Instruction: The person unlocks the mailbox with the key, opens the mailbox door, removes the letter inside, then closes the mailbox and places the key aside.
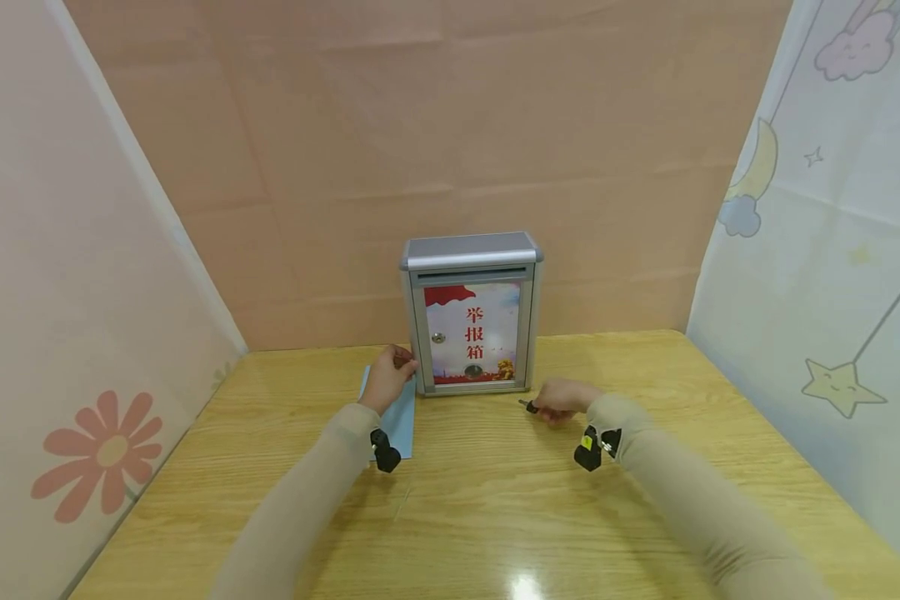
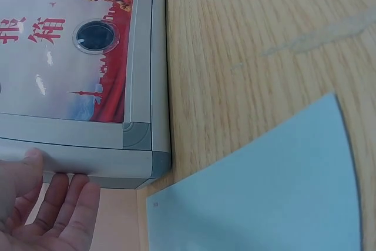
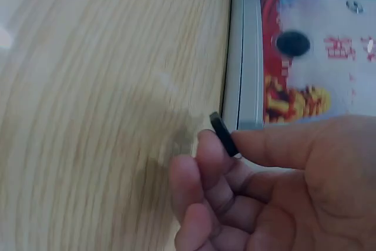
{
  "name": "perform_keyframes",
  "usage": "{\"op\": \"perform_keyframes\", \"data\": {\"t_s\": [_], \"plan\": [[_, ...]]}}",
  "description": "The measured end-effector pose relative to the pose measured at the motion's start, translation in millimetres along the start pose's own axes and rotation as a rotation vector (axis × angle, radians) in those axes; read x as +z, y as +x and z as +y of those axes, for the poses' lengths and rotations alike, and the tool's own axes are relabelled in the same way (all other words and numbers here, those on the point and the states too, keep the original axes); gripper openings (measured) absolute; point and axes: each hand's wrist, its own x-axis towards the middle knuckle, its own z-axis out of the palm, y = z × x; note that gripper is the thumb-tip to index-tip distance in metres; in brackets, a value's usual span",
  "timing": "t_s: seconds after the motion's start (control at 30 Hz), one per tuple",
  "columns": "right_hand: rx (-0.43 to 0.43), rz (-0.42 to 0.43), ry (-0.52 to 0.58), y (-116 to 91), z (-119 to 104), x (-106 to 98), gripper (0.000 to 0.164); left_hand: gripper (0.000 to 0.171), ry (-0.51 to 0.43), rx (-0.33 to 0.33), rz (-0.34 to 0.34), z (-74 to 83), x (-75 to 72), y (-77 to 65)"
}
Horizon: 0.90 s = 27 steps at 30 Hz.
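A silver-framed box (image 1: pixel 471 312) with a front slot, a keyhole lock (image 1: pixel 438 337) and red lettering stands upright on the table. At its left side is my left hand (image 1: pixel 390 379); in the left wrist view the thumb touches the box's side wall, with the other fingers (image 2: pixel 76 204) loosely bent by its rear edge. Near the box's lower right corner, my right hand (image 1: pixel 562 398) pinches a key (image 1: pixel 528 406) between thumb and forefinger. Its black head (image 3: pixel 223 135) shows in the right wrist view, and its metal shaft points left in the head view.
A light blue sheet (image 1: pixel 399 421) lies on the wooden table (image 1: pixel 480 500) left of the box, partly under my left arm. A peach backdrop (image 1: pixel 450 125) hangs behind the box. Patterned panels (image 1: pixel 105 333) stand on both sides. Each wrist carries a small black device (image 1: pixel 385 451).
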Motion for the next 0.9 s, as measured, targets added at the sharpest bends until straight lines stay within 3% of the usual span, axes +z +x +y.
{"op": "perform_keyframes", "data": {"t_s": [0.13,0.37,0.9], "plan": [[0.084,-0.031,0.062,-4.8,12.5,-9.4,0.029,0.020,0.008,-0.003,0.003,-0.6,0.0,0.3],[0.138,-0.086,0.114,-4.6,16.6,-13.1,0.027,0.020,0.009,0.000,-0.001,-1.7,1.0,2.4],[0.198,-0.042,-0.023,-1.1,9.7,-7.2,0.033,0.020,-0.011,0.009,0.005,-2.0,1.4,2.0]]}}
